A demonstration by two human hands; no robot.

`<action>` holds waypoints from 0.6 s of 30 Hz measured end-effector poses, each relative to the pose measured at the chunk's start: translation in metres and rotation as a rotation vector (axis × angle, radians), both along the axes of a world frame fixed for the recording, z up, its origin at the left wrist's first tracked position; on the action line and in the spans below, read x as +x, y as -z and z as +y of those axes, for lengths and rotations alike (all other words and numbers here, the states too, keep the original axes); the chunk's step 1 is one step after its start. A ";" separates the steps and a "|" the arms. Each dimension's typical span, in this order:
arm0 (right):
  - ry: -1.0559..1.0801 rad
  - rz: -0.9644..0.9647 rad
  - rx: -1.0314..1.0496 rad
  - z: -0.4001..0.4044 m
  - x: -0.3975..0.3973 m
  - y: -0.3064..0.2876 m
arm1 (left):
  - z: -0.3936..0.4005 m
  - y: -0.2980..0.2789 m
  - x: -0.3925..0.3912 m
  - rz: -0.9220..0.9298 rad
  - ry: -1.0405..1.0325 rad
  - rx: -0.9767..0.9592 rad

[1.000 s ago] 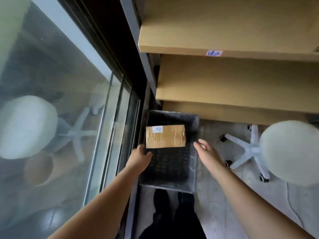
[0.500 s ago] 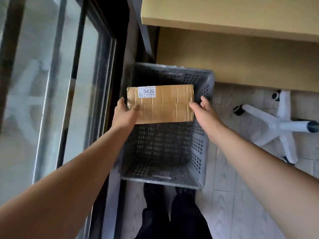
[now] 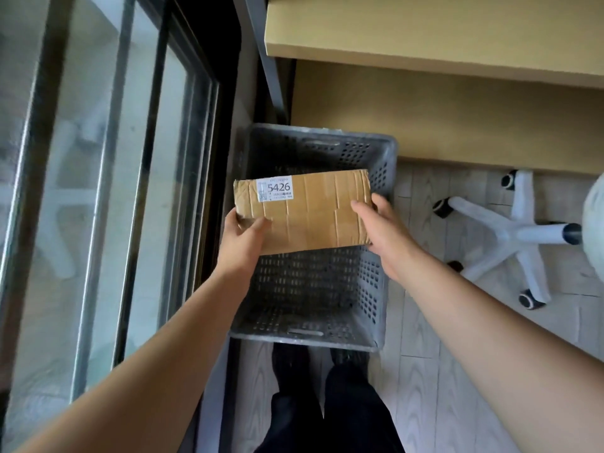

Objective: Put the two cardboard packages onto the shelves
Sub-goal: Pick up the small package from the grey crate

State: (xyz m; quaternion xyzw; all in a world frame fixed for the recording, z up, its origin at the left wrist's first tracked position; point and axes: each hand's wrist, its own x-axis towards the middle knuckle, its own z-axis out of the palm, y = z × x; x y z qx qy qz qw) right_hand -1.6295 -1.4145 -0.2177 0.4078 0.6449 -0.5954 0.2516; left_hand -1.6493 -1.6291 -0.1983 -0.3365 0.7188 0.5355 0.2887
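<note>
A cardboard package (image 3: 307,212) is held above a grey perforated crate (image 3: 313,289), gripped at both short ends. Its long axis runs left to right across the view, with the right end tipped slightly farther from the person. The broad taped face is turned upward, and a white label (image 3: 274,188) reading 5426 is seen near the far left corner. The left hand (image 3: 243,241) is closed on the near left corner, thumb laid over the top face. The right hand (image 3: 384,233) is clamped on the right end, thumb on top and fingers wrapped round the edge; their tips are hidden, so contact beneath can only be presumed. The tan shelves (image 3: 425,37) are seen beyond the crate, at the top of the view. A white chair base (image 3: 516,233) is seen on the floor to the right.
</note>
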 end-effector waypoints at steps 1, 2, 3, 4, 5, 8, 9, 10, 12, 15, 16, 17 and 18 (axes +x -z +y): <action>0.013 -0.008 0.001 0.001 0.006 -0.011 | -0.001 -0.010 0.005 -0.008 0.000 0.012; 0.024 -0.013 0.002 0.000 0.012 -0.023 | -0.001 -0.020 0.010 -0.014 0.002 0.017; 0.032 -0.023 0.007 0.000 0.018 -0.035 | -0.002 -0.031 0.015 -0.023 0.011 0.015; 0.040 -0.027 0.014 -0.001 0.025 -0.049 | -0.002 -0.043 0.020 -0.031 0.026 0.013; 0.047 -0.034 0.019 -0.001 0.031 -0.064 | -0.002 -0.058 0.025 -0.039 0.043 0.011; 0.068 -0.047 0.042 -0.004 0.048 -0.107 | -0.001 -0.098 0.037 -0.076 0.051 0.017; 0.075 -0.048 0.051 -0.005 0.055 -0.123 | -0.001 -0.115 0.041 -0.087 0.048 0.013; 0.081 -0.054 0.058 -0.007 0.063 -0.139 | -0.001 -0.132 0.045 -0.098 0.043 0.008; 0.102 -0.058 0.054 -0.009 0.077 -0.170 | -0.002 -0.164 0.052 -0.110 0.020 0.000; 0.167 -0.050 0.049 -0.011 0.100 -0.225 | -0.001 -0.221 0.066 -0.085 0.016 -0.045; 0.180 -0.060 0.051 -0.012 0.108 -0.244 | -0.001 -0.240 0.071 -0.079 0.014 -0.047; 0.192 -0.064 0.047 -0.014 0.116 -0.263 | -0.002 -0.260 0.078 -0.069 0.003 -0.042; 0.208 -0.062 0.040 -0.014 0.123 -0.283 | -0.002 -0.278 0.084 -0.067 -0.012 -0.040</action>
